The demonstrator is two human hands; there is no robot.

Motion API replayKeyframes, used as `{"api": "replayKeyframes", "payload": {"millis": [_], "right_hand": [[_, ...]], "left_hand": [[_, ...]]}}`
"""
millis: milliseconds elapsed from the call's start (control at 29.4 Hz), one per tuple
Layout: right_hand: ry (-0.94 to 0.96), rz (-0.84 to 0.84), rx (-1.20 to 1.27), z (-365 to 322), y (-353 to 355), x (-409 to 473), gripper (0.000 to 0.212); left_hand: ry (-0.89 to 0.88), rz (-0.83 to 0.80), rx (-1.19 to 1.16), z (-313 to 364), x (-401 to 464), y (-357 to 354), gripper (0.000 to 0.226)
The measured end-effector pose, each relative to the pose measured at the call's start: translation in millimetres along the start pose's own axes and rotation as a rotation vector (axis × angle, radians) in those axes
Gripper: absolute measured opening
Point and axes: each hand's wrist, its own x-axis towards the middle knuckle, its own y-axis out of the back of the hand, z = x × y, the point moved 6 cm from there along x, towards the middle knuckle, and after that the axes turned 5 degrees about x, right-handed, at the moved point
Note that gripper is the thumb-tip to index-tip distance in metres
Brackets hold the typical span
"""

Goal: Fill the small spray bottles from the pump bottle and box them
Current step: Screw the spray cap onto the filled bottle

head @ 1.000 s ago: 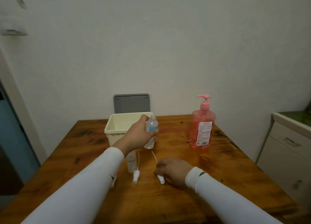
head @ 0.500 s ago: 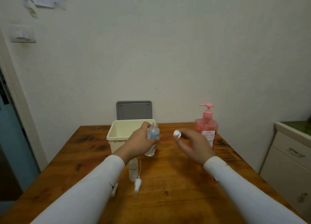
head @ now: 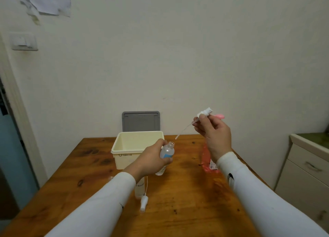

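Now the person is recapping a small bottle above the wooden table (head: pixel 187 192).

Cream box (head: pixel 124 158) is sitting open at the table's far side, grey lid (head: pixel 140 121) leaning behind it; pump bottle (head: pixel 207 158) is standing mostly hidden behind the right forearm. Right hand (head: pixel 215 135), down on the table a second ago, is now pinching the spray head (head: pixel 204 111) high, its thin tube slanting toward the neck, so refitting is likely next. Left hand (head: pixel 153 158) is gripping the spray bottle (head: pixel 167 150) just right of the box: clear, blue-labelled, neck open, fill level unclear. Another spray head (head: pixel 143 202) is lying nearer.
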Motion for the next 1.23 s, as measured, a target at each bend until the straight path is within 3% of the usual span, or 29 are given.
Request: {"api": "replayKeyframes", "payload": {"millis": [272,544,817,1089,1225], "right_hand": [[-0.027,-0.045,0.016,3,-9,-7,0.026],[-0.032,-0.161,-0.157,24,-16,-20,0.015],[-0.047,-0.316,-0.296,39,-26,-34,0.016],[-0.076,-0.364,-0.305,43,-27,-35,0.012],[-0.111,-0.304,-0.350,47,-22,-30,0.019]], "left_hand": [[-0.007,-0.005,-0.005,2,0,-3,0.048],[-0.052,-0.012,-0.019,8,-2,0,0.047],[-0.105,-0.015,0.008,20,-5,4,0.045],[-0.115,-0.019,0.019,19,-5,4,0.049],[-0.118,-0.028,0.012,21,-6,2,0.053]]}}
